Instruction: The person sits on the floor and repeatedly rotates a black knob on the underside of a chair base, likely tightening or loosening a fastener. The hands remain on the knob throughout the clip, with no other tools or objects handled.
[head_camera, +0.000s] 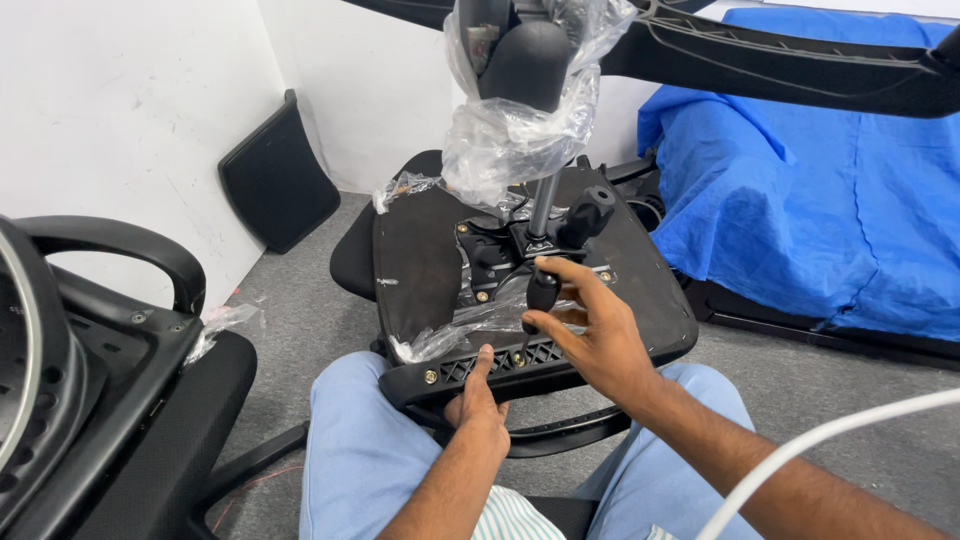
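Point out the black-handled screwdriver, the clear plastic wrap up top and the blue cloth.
black-handled screwdriver (541, 292), head view, on its handle.
clear plastic wrap (505, 150), head view, crumpled lower bunch.
blue cloth (810, 190), head view, middle of draped front.
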